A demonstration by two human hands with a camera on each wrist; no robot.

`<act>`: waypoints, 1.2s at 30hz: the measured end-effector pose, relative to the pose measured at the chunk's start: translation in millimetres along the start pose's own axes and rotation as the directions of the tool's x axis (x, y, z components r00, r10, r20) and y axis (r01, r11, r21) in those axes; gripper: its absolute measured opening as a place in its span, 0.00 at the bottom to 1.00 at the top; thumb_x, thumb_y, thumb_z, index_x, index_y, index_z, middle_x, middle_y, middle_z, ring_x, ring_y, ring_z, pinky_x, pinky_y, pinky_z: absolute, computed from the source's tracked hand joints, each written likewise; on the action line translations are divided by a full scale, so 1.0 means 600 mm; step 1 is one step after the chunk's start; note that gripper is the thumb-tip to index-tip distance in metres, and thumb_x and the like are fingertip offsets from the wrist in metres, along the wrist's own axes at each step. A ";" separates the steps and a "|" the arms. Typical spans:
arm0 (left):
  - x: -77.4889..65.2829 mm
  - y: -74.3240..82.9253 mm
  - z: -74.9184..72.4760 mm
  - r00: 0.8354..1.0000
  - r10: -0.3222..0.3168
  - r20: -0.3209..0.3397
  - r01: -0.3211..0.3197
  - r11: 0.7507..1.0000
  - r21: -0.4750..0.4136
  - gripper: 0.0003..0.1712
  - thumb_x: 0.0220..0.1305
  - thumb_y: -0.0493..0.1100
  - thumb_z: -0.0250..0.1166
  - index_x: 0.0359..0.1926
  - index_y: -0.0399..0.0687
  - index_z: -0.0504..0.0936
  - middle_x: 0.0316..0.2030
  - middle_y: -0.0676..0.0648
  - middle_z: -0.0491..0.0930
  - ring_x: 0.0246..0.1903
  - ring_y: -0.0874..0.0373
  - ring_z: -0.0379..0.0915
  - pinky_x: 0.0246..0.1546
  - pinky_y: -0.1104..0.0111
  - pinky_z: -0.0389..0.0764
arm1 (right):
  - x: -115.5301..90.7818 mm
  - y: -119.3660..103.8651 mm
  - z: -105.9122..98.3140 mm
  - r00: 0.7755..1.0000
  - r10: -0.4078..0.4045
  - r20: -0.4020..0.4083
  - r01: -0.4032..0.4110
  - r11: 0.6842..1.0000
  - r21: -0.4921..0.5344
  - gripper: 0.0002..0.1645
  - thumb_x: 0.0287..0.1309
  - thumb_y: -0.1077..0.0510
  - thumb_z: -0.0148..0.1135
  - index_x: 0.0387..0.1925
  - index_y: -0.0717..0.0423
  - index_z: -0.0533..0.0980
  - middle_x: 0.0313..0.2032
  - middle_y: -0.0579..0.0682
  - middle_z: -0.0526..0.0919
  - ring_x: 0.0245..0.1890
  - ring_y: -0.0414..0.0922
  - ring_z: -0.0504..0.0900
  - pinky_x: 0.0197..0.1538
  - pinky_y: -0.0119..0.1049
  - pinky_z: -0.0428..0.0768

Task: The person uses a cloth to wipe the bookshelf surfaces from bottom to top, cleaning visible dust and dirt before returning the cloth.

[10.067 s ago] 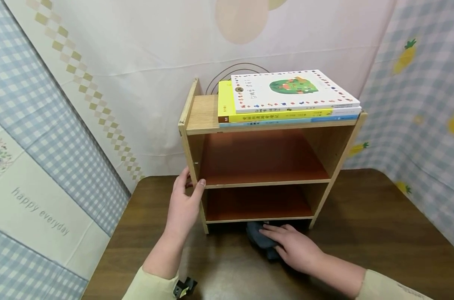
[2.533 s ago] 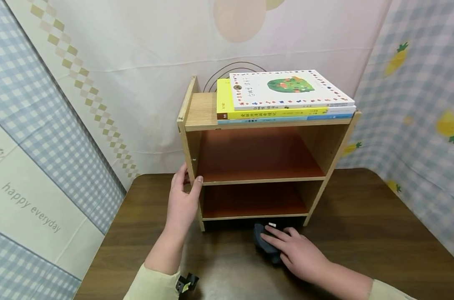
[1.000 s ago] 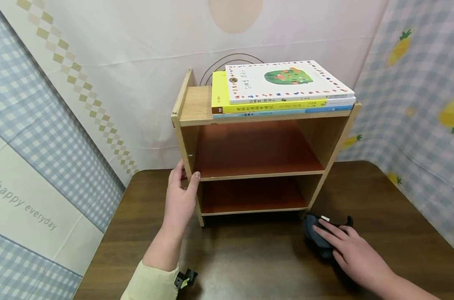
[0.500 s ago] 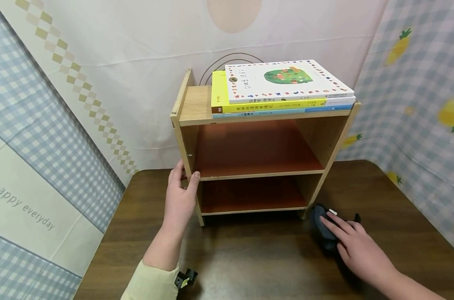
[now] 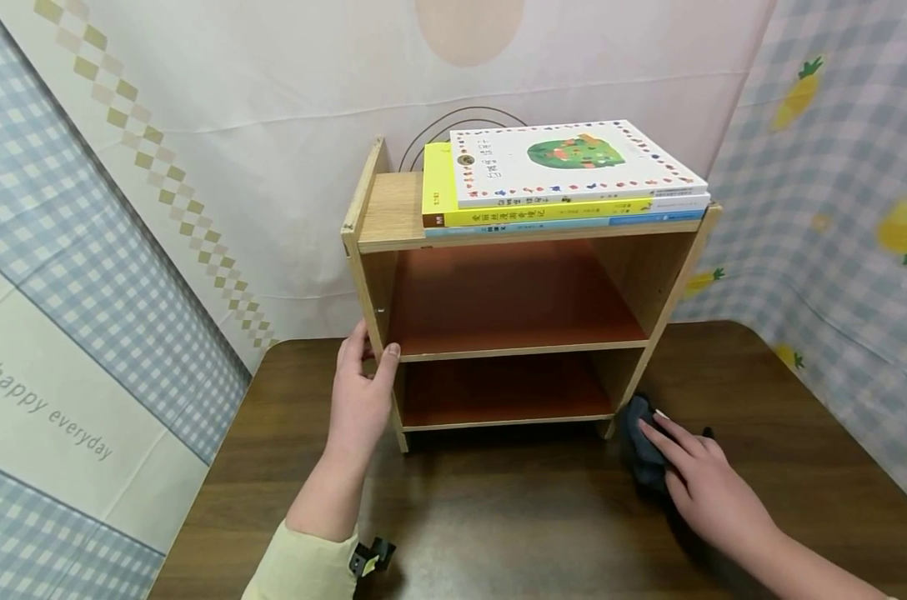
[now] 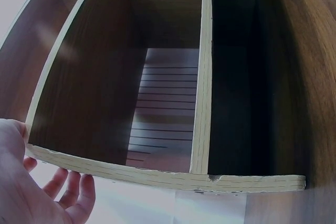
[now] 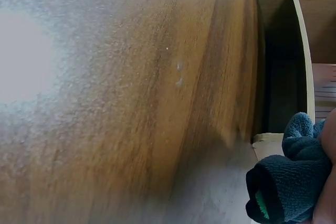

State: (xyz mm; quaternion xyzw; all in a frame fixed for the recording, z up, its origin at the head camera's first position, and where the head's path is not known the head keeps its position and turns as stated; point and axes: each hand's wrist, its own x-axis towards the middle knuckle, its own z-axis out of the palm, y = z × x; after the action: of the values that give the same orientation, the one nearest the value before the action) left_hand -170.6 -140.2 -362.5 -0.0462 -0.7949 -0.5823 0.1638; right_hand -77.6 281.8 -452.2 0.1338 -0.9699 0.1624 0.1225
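Observation:
The left hand [image 5: 358, 406] holds the left side panel of a small wooden shelf [image 5: 524, 348], thumb on its front edge and fingers around the outer side. In the left wrist view, curled fingertips [image 6: 79, 195] show beyond the panel edge. The right hand [image 5: 712, 492] grips a bunched dark blue-grey cloth [image 5: 643, 450] on the table, beside the shelf's front right foot. Fluffy folds of the cloth [image 7: 296, 179] show in the right wrist view, with most of the hand out of frame there.
Several books [image 5: 573, 171] lie stacked on the shelf's top board. The shelf stands on a dark wood-grain table [image 5: 513, 517]. Printed curtains [image 5: 288, 108] hang behind and at both sides. A small black device [image 5: 371, 557] sits at the left cuff.
The right hand has taken the cloth from under the shelf's front to the right of it, then slightly farther back along its right foot. The left hand keeps its hold on the panel.

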 end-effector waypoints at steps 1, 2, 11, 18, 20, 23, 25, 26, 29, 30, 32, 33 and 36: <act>0.000 -0.001 0.000 1.000 0.001 -0.001 -0.001 1.000 0.000 0.32 0.71 0.57 0.58 0.73 0.67 0.63 0.57 0.50 0.67 0.54 0.55 0.63 0.46 0.59 0.73 | 0.002 -0.001 0.001 1.000 -0.002 -0.001 0.002 1.000 0.006 0.43 0.60 0.67 0.57 0.75 0.40 0.61 0.69 0.58 0.66 0.53 0.63 0.70 0.35 0.47 0.75; 0.001 -0.001 0.000 1.000 0.003 -0.001 -0.003 1.000 0.001 0.32 0.71 0.57 0.58 0.73 0.67 0.63 0.57 0.50 0.67 0.54 0.55 0.63 0.45 0.59 0.73 | 0.004 -0.002 0.002 1.000 -0.008 -0.007 0.008 1.000 0.006 0.42 0.60 0.67 0.58 0.74 0.41 0.62 0.69 0.59 0.66 0.53 0.63 0.71 0.37 0.50 0.76; 0.001 -0.002 0.000 1.000 0.013 -0.003 -0.013 1.000 0.002 0.31 0.71 0.58 0.59 0.72 0.67 0.63 0.56 0.51 0.67 0.54 0.55 0.63 0.45 0.59 0.73 | 0.019 -0.007 0.012 1.000 -0.002 0.028 0.001 1.000 0.025 0.39 0.61 0.67 0.59 0.73 0.42 0.65 0.67 0.59 0.68 0.55 0.63 0.71 0.29 0.38 0.70; 0.001 -0.004 0.000 1.000 0.022 0.000 -0.022 1.000 -0.002 0.31 0.71 0.57 0.59 0.72 0.68 0.64 0.56 0.50 0.67 0.54 0.55 0.63 0.45 0.59 0.73 | 0.026 -0.008 0.017 0.999 -0.008 0.036 0.007 1.000 0.026 0.35 0.61 0.66 0.59 0.70 0.45 0.69 0.65 0.62 0.70 0.56 0.63 0.71 0.41 0.53 0.77; 0.001 -0.005 0.000 1.000 0.022 0.001 -0.022 1.000 -0.004 0.31 0.71 0.57 0.59 0.72 0.68 0.64 0.56 0.50 0.67 0.54 0.55 0.63 0.45 0.59 0.73 | 0.028 -0.008 0.017 0.999 -0.010 0.034 0.010 1.000 0.023 0.34 0.61 0.65 0.59 0.69 0.46 0.70 0.64 0.63 0.71 0.55 0.63 0.71 0.42 0.55 0.77; 0.001 -0.005 0.000 1.000 0.021 0.002 -0.021 1.000 -0.005 0.31 0.71 0.58 0.59 0.72 0.68 0.64 0.56 0.50 0.67 0.54 0.55 0.63 0.45 0.59 0.73 | 0.030 -0.007 0.019 0.999 -0.012 0.039 0.011 1.000 0.012 0.33 0.61 0.65 0.59 0.68 0.47 0.71 0.63 0.63 0.72 0.55 0.62 0.72 0.43 0.56 0.77; 0.001 -0.006 0.000 1.000 0.019 0.002 -0.019 1.000 -0.007 0.31 0.71 0.58 0.59 0.72 0.68 0.63 0.56 0.50 0.67 0.53 0.55 0.63 0.45 0.59 0.73 | 0.030 -0.008 0.019 0.999 -0.014 0.040 0.014 1.000 0.006 0.34 0.61 0.65 0.60 0.68 0.47 0.71 0.63 0.63 0.73 0.54 0.62 0.72 0.42 0.55 0.78; 0.001 -0.006 0.000 1.000 0.019 0.001 -0.019 1.000 -0.007 0.31 0.71 0.58 0.59 0.72 0.68 0.64 0.56 0.50 0.67 0.53 0.55 0.63 0.45 0.59 0.73 | 0.031 -0.008 0.020 0.999 -0.016 0.042 0.016 1.000 0.002 0.34 0.60 0.65 0.60 0.68 0.46 0.71 0.63 0.63 0.73 0.54 0.62 0.72 0.42 0.55 0.78; 0.001 -0.006 0.000 1.000 0.021 -0.003 -0.021 1.000 -0.011 0.30 0.71 0.57 0.59 0.72 0.68 0.64 0.55 0.50 0.67 0.53 0.55 0.63 0.44 0.59 0.73 | 0.032 -0.009 0.020 0.999 -0.021 0.040 0.022 1.000 -0.009 0.34 0.60 0.65 0.60 0.68 0.46 0.71 0.63 0.62 0.73 0.54 0.62 0.73 0.42 0.55 0.78; 0.000 -0.006 0.000 1.000 0.021 -0.005 -0.021 1.000 -0.013 0.30 0.71 0.57 0.59 0.71 0.68 0.64 0.55 0.50 0.67 0.52 0.55 0.63 0.44 0.59 0.73 | 0.032 -0.010 0.020 0.999 -0.022 0.041 0.022 1.000 -0.014 0.34 0.60 0.65 0.60 0.68 0.45 0.71 0.63 0.62 0.73 0.54 0.62 0.73 0.42 0.55 0.78; 0.000 -0.005 0.000 1.000 0.021 -0.004 -0.021 1.000 -0.012 0.30 0.71 0.57 0.59 0.71 0.68 0.64 0.55 0.50 0.67 0.52 0.55 0.63 0.44 0.59 0.73 | 0.033 -0.009 0.021 0.999 -0.021 0.043 0.022 0.999 -0.026 0.34 0.60 0.65 0.60 0.67 0.45 0.72 0.63 0.62 0.74 0.54 0.62 0.73 0.43 0.55 0.78; 0.000 -0.005 0.000 1.000 0.020 -0.003 -0.020 1.000 -0.011 0.30 0.71 0.57 0.59 0.71 0.68 0.64 0.55 0.50 0.67 0.52 0.55 0.63 0.44 0.59 0.73 | 0.033 -0.009 0.022 0.999 -0.021 0.050 0.022 0.999 -0.035 0.34 0.60 0.65 0.60 0.67 0.45 0.72 0.63 0.62 0.74 0.54 0.61 0.73 0.44 0.55 0.78; 0.001 -0.005 0.000 1.000 0.014 0.006 -0.014 1.000 -0.006 0.31 0.71 0.58 0.58 0.72 0.67 0.64 0.55 0.50 0.67 0.53 0.55 0.63 0.45 0.59 0.73 | 0.033 -0.009 0.025 0.996 -0.021 0.084 0.027 0.998 -0.063 0.34 0.58 0.65 0.61 0.67 0.46 0.73 0.63 0.62 0.74 0.53 0.61 0.74 0.44 0.54 0.78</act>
State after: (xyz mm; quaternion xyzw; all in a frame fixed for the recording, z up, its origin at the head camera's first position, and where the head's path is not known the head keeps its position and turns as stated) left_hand -171.7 -141.3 -364.9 -0.0538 -0.7934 -0.5832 0.1655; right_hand -97.4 267.6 -458.9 0.1482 -0.9772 0.1242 0.0881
